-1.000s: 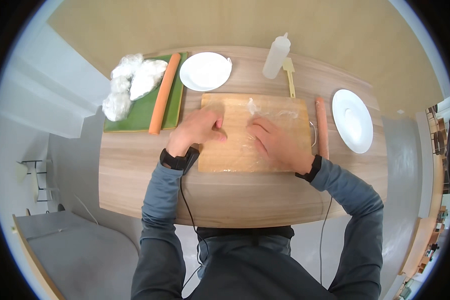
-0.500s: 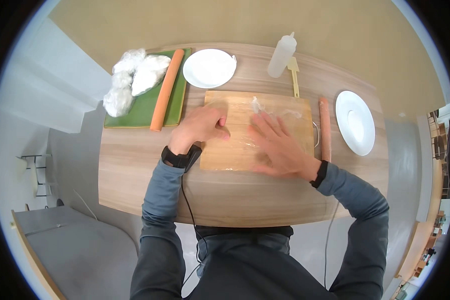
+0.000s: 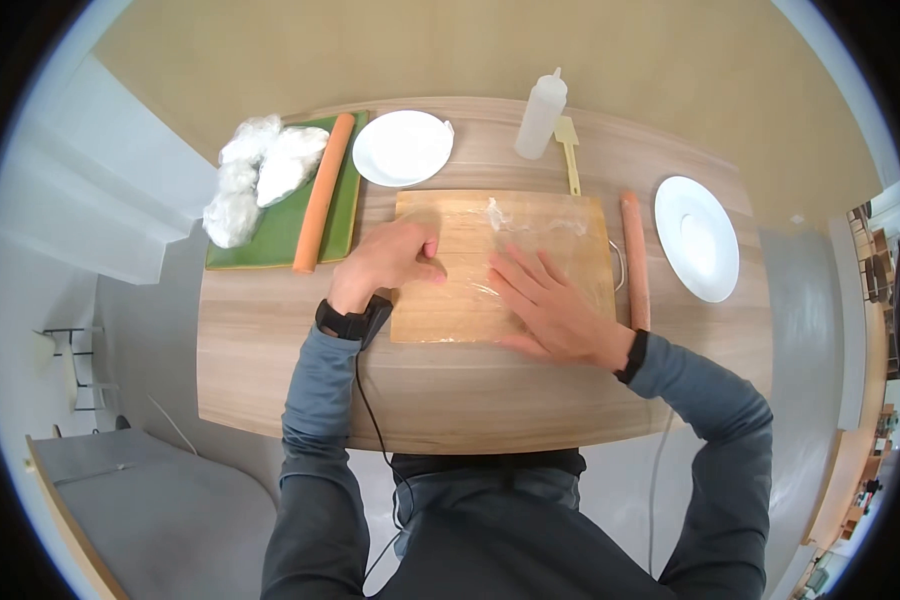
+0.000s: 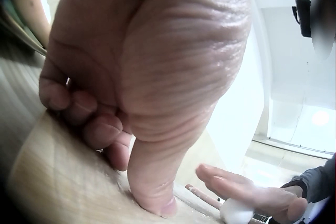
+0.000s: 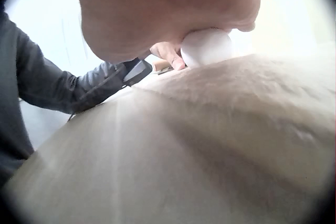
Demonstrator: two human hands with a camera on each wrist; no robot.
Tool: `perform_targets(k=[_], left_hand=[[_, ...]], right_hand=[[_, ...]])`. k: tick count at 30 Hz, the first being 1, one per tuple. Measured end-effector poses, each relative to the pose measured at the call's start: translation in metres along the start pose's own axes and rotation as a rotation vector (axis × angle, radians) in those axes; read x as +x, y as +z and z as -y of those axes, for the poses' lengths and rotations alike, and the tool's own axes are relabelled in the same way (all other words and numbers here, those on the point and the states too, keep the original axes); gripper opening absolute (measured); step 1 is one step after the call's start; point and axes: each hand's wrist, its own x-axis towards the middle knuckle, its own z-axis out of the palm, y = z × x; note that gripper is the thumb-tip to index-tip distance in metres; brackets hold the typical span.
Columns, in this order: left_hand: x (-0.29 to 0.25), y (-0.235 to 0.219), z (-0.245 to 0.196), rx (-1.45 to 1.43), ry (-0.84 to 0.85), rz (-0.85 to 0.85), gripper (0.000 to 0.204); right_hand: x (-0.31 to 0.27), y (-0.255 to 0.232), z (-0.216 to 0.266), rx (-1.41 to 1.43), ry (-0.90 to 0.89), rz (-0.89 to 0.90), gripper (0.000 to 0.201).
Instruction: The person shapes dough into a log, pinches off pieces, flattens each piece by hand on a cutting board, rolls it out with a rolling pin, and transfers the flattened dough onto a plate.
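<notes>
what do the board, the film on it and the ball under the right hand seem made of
Board: wood, by its tan, streaky grain; low sheen. Film: probably clear plastic, shiny, by its wrinkles and glints. Ball: matte, smooth, white; perhaps dough, but the look leaves that open.

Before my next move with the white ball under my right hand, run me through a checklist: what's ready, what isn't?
1. White ball under the right hand: ok, both wrist views show it.
2. Left hand on the board: ok, thumb tip and fingertips meet its surface.
3. Clear film smooth: not ok, wrinkled toward the board's far edge.
4. Rolling pin within reach: probably ok, it lies just right of the board.
5. Ball free of sticking: cannot tell, its underside is hidden.
</notes>
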Motion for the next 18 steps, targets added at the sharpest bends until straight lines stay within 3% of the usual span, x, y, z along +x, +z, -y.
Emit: perform_targets(k=[2,4,5,7,11,14,16,18], left_hand=[[-0.001,-0.002,-0.003,0.003,-0.018,0.011,0.044],[0.000,-0.003,-0.006,0.013,-0.027,0.030,0.044],[0.001,-0.003,-0.007,0.000,-0.053,0.039,0.044],[0.000,-0.003,-0.005,-0.008,-0.080,0.048,0.044],[0.001,-0.003,-0.005,-0.027,-0.044,0.035,0.044],[0.001,-0.001,-0.001,-0.030,-0.024,0.011,0.044],[-0.001,0.001,0.000,-0.036,0.002,-0.018,0.043],[0.001,-0.001,-0.002,-0.008,-0.021,0.011,0.043]], right_hand=[[-0.013,0.003,-0.012,0.032,-0.012,-0.013,0.067],[-0.010,0.006,-0.029,0.382,0.019,0.006,0.048],[-0.011,0.009,-0.034,0.380,0.023,-0.001,0.048],[0.005,0.000,-0.025,0.512,0.177,-0.128,0.038],[0.033,-0.015,-0.012,0.511,0.330,-0.020,0.040],[0.039,0.005,-0.018,0.271,0.198,0.005,0.046],[0.043,0.008,-0.017,-0.006,0.036,-0.128,0.059],[0.050,0.013,-0.021,-0.044,0.055,-0.166,0.066]])
